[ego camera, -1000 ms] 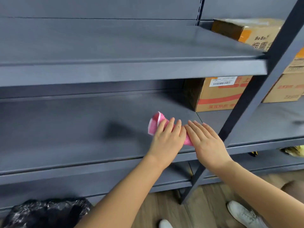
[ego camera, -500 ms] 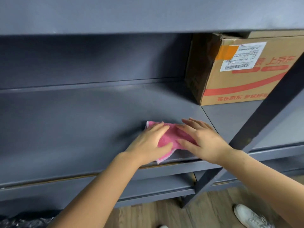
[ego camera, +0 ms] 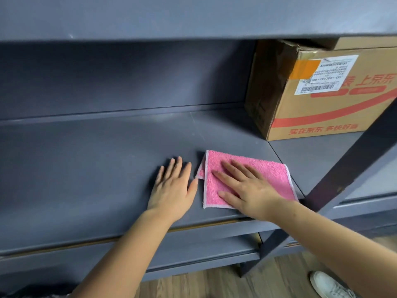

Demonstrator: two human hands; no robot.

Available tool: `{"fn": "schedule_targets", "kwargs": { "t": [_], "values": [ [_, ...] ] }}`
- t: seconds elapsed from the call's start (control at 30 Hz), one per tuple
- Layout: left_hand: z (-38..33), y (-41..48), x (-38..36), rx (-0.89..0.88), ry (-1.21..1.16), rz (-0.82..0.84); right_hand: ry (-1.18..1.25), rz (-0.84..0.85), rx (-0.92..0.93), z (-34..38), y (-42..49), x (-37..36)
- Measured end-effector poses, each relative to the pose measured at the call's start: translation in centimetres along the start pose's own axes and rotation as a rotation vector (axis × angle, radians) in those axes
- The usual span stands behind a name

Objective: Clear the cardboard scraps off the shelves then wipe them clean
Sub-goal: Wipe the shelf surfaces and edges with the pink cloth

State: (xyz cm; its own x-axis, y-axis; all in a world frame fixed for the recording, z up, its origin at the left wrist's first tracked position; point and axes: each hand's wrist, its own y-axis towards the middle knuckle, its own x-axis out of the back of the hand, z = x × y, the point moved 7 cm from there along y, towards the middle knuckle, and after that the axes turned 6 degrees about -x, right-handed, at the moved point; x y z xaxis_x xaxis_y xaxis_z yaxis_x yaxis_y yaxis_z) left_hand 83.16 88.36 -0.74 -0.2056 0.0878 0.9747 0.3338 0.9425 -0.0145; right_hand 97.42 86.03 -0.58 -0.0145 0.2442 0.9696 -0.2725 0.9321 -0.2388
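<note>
A pink cloth [ego camera: 266, 171] lies spread flat, folded over, on the dark grey shelf [ego camera: 86, 168] near its front right corner. My right hand [ego camera: 247, 188] presses flat on the cloth with straight, spread fingers. My left hand [ego camera: 171, 188] lies flat on the bare shelf just left of the cloth, its thumb almost at the cloth's edge. No cardboard scraps show on this shelf.
A cardboard box [ego camera: 318, 91] with red print and a label stands at the shelf's back right. A dark slanted upright [ego camera: 335, 173] crosses at the right. Another shelf [ego camera: 150, 16] hangs overhead, a lower one [ego camera: 193, 252] below. A white shoe [ego camera: 328, 286] is on the wooden floor.
The cloth went from bunched under both hands to spread flat. My left hand has come off it onto the bare shelf. The view moved closer and lower.
</note>
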Motion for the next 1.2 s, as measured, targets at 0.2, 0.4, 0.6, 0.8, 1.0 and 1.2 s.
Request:
{"fn": "schedule_targets", "kwargs": {
  "t": [0.2,0.4,0.6,0.8,1.0,1.2],
  "values": [
    [0.2,0.2,-0.5,0.001,0.011,-0.020,-0.128,-0.211,-0.073,0.5,-1.9,-1.5],
    [0.3,0.2,-0.5,-0.009,-0.007,-0.032,-0.089,-0.068,-0.093,-0.5,-1.5,-1.3],
    [0.1,0.2,-0.6,-0.002,0.027,-0.060,0.067,-0.085,-0.257,-2.9,4.0,0.7],
    [0.5,-0.1,-0.2,0.046,-0.050,-0.148,0.053,-0.055,-0.165,1.9,6.4,0.7],
    [0.4,-0.1,-0.2,0.013,-0.067,-0.147,0.029,-0.019,0.020,2.1,0.6,-1.0],
    [0.9,0.1,-1.0,0.081,0.007,-0.007,0.079,-0.070,-0.177,-2.2,4.2,0.6]
  ]
}}
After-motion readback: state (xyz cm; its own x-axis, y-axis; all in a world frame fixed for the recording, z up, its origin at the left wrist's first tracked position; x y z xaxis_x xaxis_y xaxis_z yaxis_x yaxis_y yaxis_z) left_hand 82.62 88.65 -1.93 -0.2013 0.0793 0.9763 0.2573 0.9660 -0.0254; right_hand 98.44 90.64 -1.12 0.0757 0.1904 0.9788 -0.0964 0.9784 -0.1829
